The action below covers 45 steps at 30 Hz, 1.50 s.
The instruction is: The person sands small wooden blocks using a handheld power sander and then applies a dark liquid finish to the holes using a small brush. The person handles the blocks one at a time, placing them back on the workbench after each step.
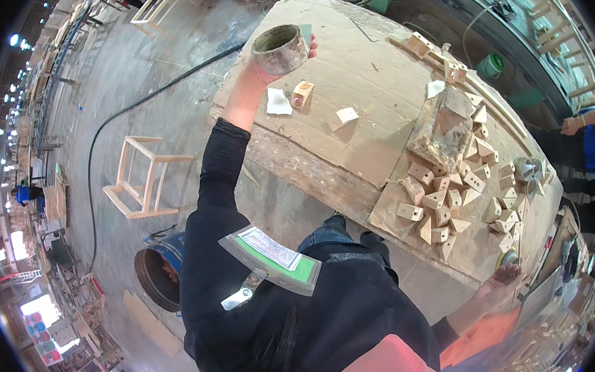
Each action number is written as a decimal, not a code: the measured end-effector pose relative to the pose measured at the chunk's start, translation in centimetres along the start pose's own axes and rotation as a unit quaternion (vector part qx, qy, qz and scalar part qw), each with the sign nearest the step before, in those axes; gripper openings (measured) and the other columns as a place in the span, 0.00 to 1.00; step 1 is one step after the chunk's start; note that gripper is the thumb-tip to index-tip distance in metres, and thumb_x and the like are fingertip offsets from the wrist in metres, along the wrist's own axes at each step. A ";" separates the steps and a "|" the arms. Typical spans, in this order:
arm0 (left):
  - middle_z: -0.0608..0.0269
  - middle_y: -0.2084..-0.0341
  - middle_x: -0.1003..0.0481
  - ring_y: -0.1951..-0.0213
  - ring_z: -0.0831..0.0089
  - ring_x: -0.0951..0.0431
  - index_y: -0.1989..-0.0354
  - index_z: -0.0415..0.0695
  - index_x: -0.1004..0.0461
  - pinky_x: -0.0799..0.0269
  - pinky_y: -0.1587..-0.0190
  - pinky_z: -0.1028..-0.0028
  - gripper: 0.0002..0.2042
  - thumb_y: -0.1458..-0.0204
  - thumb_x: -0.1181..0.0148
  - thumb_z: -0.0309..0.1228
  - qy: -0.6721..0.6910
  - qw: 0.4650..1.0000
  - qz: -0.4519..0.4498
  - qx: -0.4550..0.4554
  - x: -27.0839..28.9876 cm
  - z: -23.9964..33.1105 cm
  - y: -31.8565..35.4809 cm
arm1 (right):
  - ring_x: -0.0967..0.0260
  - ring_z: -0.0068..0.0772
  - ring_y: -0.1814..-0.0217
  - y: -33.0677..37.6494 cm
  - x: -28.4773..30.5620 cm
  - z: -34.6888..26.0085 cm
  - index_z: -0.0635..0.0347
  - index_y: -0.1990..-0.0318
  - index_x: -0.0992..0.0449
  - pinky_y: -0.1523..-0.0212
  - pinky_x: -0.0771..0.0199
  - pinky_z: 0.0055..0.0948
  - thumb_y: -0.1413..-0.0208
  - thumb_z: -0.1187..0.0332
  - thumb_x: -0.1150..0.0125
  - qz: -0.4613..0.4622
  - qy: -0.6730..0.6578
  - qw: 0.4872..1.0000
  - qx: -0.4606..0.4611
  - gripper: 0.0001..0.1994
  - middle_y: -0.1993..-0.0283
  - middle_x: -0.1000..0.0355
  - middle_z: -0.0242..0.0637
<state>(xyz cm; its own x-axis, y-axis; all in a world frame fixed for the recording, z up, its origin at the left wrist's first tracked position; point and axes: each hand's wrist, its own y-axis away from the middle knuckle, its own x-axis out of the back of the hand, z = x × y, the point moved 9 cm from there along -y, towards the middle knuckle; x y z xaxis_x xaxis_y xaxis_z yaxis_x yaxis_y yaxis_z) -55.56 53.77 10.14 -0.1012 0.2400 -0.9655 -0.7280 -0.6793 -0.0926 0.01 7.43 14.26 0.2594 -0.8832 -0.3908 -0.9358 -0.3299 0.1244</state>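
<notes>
My left hand point(259, 72) reaches over the far left of the cardboard-covered table and is closed around a round, crusted pot point(290, 58). The pot is tilted so its hollow inside shows; a small pale green piece sticks out behind it, next to my fingertips. Below the pot lie a white scrap point(279, 102) and a wooden corner block point(302, 94) with a wet-looking orange patch. Another corner block point(345, 118) rests to their right. My right hand point(493, 289) is at the table's near right edge, fingers stretched out, close to a small round yellow-green item point(510, 259).
Many drilled corner blocks point(442, 215) are heaped on the right of the table point(363, 58), around a crusted box-like slab point(445, 128). A wooden chair frame point(150, 174), a blue drum point(158, 273) and a black hose point(132, 106) are on the floor. Another person's arm point(589, 119) shows at right.
</notes>
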 end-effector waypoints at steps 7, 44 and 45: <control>0.30 0.47 0.37 0.49 0.38 0.29 0.46 0.27 0.41 0.25 0.49 0.48 0.22 0.44 0.46 0.30 -0.148 0.988 0.031 -0.018 -2.2 0.3 -2.7 | 0.29 0.23 0.61 1.2 4.4 -1.9 0.62 0.57 0.26 0.58 0.27 0.20 0.40 0.60 0.42 0.061 -0.010 0.998 0.030 0.13 0.63 0.27 0.31; 0.51 0.52 0.24 0.50 0.58 0.24 0.56 0.42 0.21 0.29 0.51 0.62 0.20 0.55 0.45 0.39 -0.826 0.227 0.510 0.079 16.9 18.2 -18.4 | 0.31 0.28 0.57 1.3 3.1 -4.1 0.66 0.52 0.29 0.55 0.29 0.26 0.39 0.56 0.43 0.164 0.207 0.962 0.072 0.19 0.59 0.30 0.35; 0.50 0.53 0.24 0.51 0.58 0.23 0.56 0.42 0.21 0.28 0.51 0.63 0.20 0.55 0.45 0.39 -0.830 0.239 0.495 0.090 17.3 18.9 -18.9 | 0.31 0.28 0.57 1.3 3.2 -3.4 0.66 0.52 0.29 0.55 0.29 0.26 0.39 0.57 0.43 0.168 0.205 0.961 0.072 0.19 0.59 0.30 0.35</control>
<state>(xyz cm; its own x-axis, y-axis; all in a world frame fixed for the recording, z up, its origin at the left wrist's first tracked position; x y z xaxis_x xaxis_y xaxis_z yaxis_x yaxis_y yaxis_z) -56.37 83.82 -0.24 -0.3052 0.0684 0.9498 0.2083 -0.9685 0.1367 0.42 3.07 16.31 -0.0193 -0.9988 0.0457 -0.9989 0.0212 0.0419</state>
